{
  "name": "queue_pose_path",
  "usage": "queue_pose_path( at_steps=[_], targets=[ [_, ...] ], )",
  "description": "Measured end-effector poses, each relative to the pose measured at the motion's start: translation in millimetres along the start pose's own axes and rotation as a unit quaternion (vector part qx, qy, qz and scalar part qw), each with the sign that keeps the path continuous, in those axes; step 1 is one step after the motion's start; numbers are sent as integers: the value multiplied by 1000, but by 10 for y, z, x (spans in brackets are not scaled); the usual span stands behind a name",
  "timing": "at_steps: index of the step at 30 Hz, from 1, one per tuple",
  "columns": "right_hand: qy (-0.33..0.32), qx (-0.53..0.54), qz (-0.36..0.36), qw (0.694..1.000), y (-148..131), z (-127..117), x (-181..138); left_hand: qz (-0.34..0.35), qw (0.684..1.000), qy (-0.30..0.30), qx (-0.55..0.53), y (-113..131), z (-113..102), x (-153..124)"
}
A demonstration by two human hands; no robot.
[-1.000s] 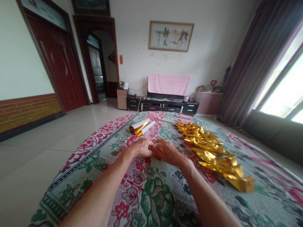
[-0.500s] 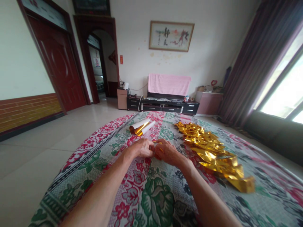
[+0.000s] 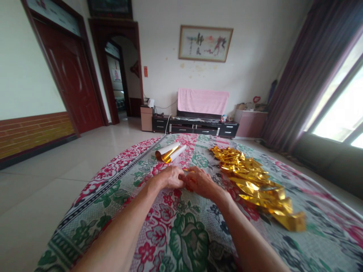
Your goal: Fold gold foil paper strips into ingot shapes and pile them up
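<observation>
My left hand (image 3: 172,177) and my right hand (image 3: 199,181) meet over the middle of the flowered cloth. Both are closed, fingertips almost touching, around a small piece of gold foil paper (image 3: 189,170). Only slivers of that paper show between the fingers; its folded shape is mostly hidden. Just beyond my left hand lie curled sheets of gold foil paper (image 3: 170,153) with white backs. To the right of my right hand stretches a heap of folded gold paper ingots (image 3: 252,173), running from the far side toward me.
The flowered tablecloth (image 3: 188,241) covers a rounded table. Past its far edge stands a low black TV cabinet (image 3: 195,126) with a pink cloth (image 3: 202,100) over the screen. A purple curtain (image 3: 306,71) hangs at the right, and a red door (image 3: 65,71) stands at the left.
The right fingers have shifted very slightly around the foil paper, and less gold shows beneath them. The left hand, the heap and the curled sheets stay put.
</observation>
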State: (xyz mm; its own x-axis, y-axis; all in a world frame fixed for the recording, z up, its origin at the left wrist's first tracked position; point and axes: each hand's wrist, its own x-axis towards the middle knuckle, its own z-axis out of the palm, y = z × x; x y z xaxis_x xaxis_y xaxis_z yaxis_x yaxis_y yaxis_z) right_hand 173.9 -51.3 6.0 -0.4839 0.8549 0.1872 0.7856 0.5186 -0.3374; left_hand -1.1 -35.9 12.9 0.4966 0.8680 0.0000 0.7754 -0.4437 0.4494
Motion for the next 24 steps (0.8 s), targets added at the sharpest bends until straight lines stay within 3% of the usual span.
queue_pose_path(
  at_steps=[13,24],
  targets=[
    [10,-8,-34,999,50,29,1,4,1000,-9,-7,0,-28,-12],
    [-3,0,-7,1000,44,25,8,2,1000,-2,3,32,-27,-18]
  ],
)
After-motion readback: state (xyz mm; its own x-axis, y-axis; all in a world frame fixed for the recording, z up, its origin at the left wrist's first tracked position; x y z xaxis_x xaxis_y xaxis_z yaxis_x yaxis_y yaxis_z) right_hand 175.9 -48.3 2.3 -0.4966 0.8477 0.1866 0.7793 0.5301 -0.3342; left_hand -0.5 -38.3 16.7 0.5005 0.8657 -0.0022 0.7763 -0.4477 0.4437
